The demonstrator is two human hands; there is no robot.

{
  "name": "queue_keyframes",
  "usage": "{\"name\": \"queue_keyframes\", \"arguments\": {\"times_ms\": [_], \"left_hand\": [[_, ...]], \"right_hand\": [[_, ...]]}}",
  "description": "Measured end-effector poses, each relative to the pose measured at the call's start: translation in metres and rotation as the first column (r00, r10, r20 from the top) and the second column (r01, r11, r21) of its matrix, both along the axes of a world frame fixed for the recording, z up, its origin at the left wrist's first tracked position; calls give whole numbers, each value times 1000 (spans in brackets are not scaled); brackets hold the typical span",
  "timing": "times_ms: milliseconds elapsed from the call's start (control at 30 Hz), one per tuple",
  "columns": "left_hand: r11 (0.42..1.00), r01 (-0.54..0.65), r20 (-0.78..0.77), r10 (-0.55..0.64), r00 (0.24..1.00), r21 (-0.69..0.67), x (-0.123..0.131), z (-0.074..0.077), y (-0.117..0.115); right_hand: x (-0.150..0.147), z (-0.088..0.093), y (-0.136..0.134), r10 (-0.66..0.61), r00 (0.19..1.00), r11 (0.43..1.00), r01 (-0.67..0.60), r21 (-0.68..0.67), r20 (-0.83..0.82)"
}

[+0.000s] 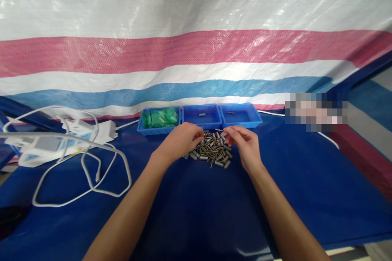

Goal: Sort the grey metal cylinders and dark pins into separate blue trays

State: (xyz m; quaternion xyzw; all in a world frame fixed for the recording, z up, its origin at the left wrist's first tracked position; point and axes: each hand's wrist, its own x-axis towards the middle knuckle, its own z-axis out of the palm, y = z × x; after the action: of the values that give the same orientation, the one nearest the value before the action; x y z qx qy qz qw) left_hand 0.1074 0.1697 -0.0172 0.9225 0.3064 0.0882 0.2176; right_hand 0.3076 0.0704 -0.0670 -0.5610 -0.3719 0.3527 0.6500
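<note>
A pile of small metal parts (214, 151), thin brass-coloured pins mixed with short silver cylinders, lies on the blue table. My right hand (245, 144) is over the pile's right side, thumb and fingertips pinched on a thin metal pin (219, 130) that points left. At the pile's upper left, my left hand (182, 140) has its fingers curled together; whatever is between them is hidden. Behind the pile, one silver cylinder (202, 114) lies in the middle blue bin (191, 120). The right blue bin (245, 120) holds a small thin pin or two (230, 113).
The left blue bin (159, 131) contains green plastic packets (163, 117). To the left are white devices (49, 147) and a looped white cable (88, 192). A striped sheet (183, 53) hangs behind the bins. A pixelated patch (315, 112) covers something at the right rear.
</note>
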Motion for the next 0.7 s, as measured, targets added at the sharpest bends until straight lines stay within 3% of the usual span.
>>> {"name": "queue_keyframes", "arguments": {"times_ms": [200,500,700], "left_hand": [[994,-44,-189,62,980,96,5,-5,-3],[979,-105,-234,144,961,173,9,-16,-9],[978,-102,-271,150,951,182,13,-11,-12]], "right_hand": [[12,-5,2,-123,986,989,111,100,114],[10,-12,3,-89,992,996,86,38,86],[6,-10,3,-56,994,998,54,23,95]]}}
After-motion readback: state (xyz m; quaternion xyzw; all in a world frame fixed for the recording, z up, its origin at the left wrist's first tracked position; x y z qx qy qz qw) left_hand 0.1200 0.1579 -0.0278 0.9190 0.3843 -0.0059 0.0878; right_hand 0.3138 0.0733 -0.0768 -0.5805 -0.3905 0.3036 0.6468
